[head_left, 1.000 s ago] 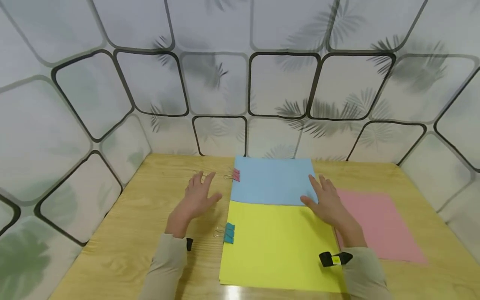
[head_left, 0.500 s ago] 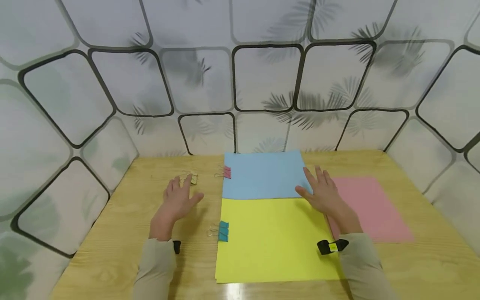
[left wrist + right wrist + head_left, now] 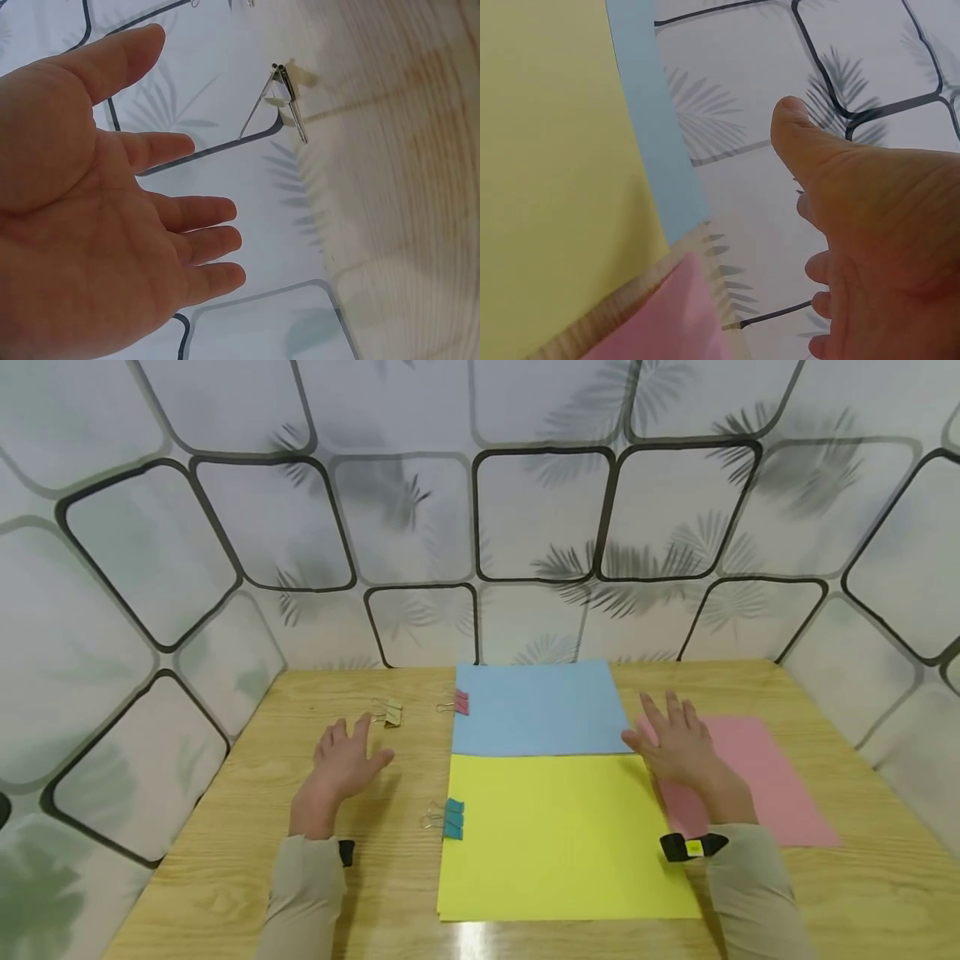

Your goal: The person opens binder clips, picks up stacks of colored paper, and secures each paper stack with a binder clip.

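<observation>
My left hand (image 3: 339, 770) hovers over the wooden table with fingers spread and nothing in them. Just beyond its fingertips lies a yellow binder clip (image 3: 392, 716), its wire handles showing in the left wrist view too. Empty and spread as well, my right hand (image 3: 682, 749) hangs above the pink paper (image 3: 765, 777) at the right. Between the hands, yellow paper (image 3: 562, 843) lies in front of blue paper (image 3: 536, 710). A teal binder clip (image 3: 453, 819) sits on the yellow paper's left edge, and a pink binder clip (image 3: 461, 702) on the blue paper's left edge.
The wooden table (image 3: 225, 860) reaches back to a patterned wall covering (image 3: 540, 527), which also closes in the left and right sides. Black straps (image 3: 692, 847) sit at both wrists.
The left hand has moved left and toward me, uncovering the yellow binder clip. The right hand has shifted right, from the blue paper's edge to over the pink paper. The head view has shifted slightly.
</observation>
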A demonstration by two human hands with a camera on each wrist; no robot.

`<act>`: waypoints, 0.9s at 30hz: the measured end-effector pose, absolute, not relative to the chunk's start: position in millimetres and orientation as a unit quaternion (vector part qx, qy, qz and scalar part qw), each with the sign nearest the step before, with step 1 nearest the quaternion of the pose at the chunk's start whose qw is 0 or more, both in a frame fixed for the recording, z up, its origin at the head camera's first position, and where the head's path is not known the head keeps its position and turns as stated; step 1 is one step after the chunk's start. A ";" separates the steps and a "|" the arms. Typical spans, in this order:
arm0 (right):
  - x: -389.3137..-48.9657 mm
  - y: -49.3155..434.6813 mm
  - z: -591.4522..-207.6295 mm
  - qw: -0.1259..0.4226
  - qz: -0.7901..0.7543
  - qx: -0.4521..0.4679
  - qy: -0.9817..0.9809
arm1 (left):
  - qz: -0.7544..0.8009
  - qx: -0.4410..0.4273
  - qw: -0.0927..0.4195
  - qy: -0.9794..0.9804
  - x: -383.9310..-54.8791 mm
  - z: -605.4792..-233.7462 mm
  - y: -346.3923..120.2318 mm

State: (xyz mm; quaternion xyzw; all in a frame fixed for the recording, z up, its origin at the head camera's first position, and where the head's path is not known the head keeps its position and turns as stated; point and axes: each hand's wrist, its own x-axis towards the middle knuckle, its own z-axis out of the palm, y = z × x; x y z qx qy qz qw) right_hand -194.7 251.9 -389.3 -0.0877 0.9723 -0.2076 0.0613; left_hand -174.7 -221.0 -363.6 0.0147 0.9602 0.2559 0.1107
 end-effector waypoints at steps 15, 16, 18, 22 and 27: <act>-176.5 293.8 -398.7 0.061 -0.199 -0.055 0.977 | 0.251 0.010 0.112 0.961 -171.5 -370.0 -226.0; -177.0 297.3 -397.7 0.064 -0.198 -0.051 0.977 | 0.251 0.010 0.111 0.961 -171.0 -369.2 -226.0; -178.8 305.5 -396.1 0.076 -0.197 -0.045 0.976 | 0.251 0.008 0.110 0.962 -170.1 -367.6 -226.0; -182.0 320.2 -394.3 0.109 -0.200 -0.029 0.973 | 0.249 0.009 0.106 0.963 -170.7 -365.9 -226.6; -179.2 328.8 -393.6 0.133 -0.217 -0.017 0.967 | 0.254 0.011 0.109 0.961 -172.0 -365.0 -227.4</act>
